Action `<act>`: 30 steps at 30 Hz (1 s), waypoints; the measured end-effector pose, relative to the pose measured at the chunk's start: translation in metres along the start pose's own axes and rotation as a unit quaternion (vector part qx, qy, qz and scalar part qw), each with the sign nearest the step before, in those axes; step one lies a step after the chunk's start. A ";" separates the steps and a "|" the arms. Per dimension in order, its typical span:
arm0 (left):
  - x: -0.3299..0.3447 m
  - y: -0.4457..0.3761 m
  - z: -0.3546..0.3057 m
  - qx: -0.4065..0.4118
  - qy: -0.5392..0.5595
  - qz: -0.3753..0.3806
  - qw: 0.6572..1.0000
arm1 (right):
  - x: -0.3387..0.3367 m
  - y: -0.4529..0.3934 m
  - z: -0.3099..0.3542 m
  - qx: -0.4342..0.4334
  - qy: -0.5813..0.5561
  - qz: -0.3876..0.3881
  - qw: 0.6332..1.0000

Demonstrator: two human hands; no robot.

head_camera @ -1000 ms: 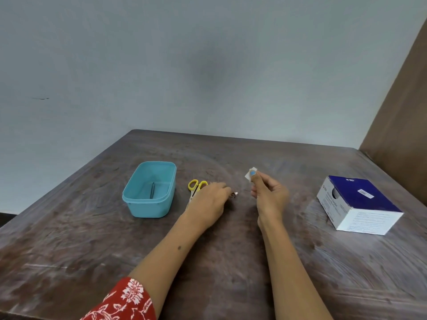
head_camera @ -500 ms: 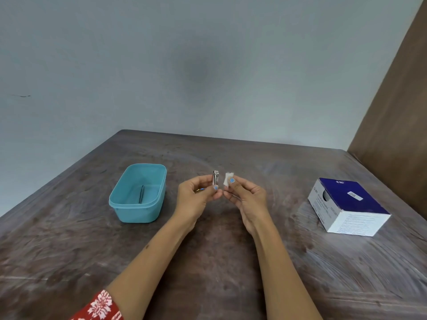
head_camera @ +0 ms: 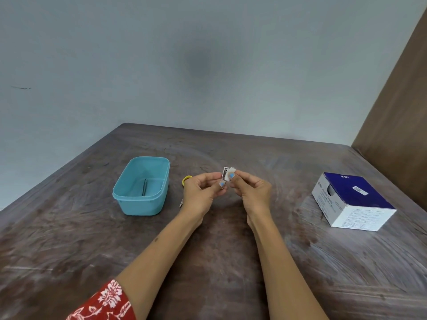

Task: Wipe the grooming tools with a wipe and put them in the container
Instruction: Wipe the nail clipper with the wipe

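Note:
My left hand holds a small metal nail clipper upright above the table. Pinched in my right hand is a small white wipe, pressed against the clipper's side. The teal container stands to the left with dark tweezers lying inside. Scissors with yellow handles lie on the table behind my left hand, mostly hidden by it.
A blue and white box of swabs sits at the right on the dark wooden table. A brown panel rises at the far right, and a pale wall stands behind the table.
My left hand lifted the nail clipper off the table. Both hands came together, and the wipe now touches the clipper. The view shifted slightly.

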State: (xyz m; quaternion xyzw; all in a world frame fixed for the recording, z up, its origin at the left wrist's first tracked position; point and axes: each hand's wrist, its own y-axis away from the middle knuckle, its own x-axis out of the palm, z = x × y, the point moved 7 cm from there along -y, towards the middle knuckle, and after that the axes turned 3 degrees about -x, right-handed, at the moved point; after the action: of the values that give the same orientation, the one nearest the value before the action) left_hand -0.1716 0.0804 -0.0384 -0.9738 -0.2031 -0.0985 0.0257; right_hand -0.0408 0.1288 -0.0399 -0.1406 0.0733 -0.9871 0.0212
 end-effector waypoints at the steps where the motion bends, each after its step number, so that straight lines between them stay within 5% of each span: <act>1: 0.000 0.000 0.001 -0.001 0.001 -0.001 1.000 | -0.001 0.000 0.000 0.000 0.006 -0.004 1.000; 8: -0.002 -0.001 0.005 -0.001 0.016 -0.011 1.000 | 0.005 0.003 0.002 -0.001 0.057 0.050 0.997; 30: -0.001 -0.001 0.008 -0.004 0.052 0.017 0.998 | 0.003 0.000 0.002 -0.021 0.120 0.031 0.992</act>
State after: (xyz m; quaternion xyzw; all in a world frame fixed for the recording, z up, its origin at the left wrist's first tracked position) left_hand -0.1714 0.0821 -0.0462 -0.9707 -0.1848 -0.1499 0.0339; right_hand -0.0431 0.1279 -0.0374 -0.0188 0.1005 -0.9940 0.0401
